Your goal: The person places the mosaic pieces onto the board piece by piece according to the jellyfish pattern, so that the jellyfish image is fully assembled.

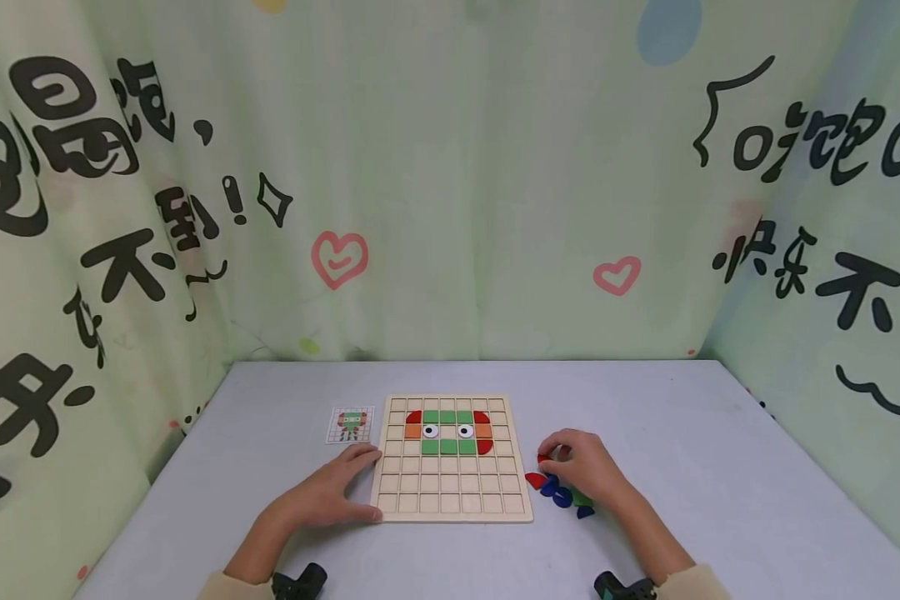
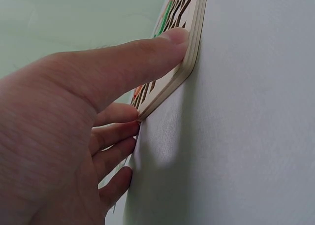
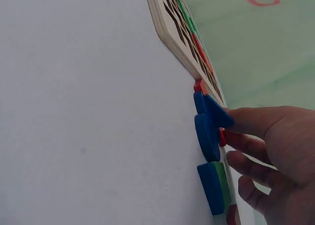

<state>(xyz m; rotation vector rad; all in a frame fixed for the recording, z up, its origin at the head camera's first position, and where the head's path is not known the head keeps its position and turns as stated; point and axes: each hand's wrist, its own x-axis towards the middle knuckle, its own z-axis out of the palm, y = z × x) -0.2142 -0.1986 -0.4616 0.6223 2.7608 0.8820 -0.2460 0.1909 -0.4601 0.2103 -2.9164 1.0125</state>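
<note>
My left hand [image 1: 337, 492] rests at the left side of a wooden grid board [image 1: 450, 505]. Its thumb lies on the near left corner, and the fingertips touch the left edge. Green, orange and red pieces and two eye pieces [image 1: 431, 432] sit in the board's upper cells. Right of the board, my right hand [image 1: 585, 465] pinches a small red piece [image 3: 222, 137] between thumb and index finger. Below that hand lies a loose pile with another red piece [image 1: 536, 480], several blue pieces [image 1: 562, 497] and a green piece [image 1: 581, 498], partly hidden by the hand.
A small picture card [image 1: 350, 425] with a figure on a grid lies left of the board's upper part. The white table [image 1: 645, 400] ends at a printed curtain [image 1: 480, 167] behind and at the sides.
</note>
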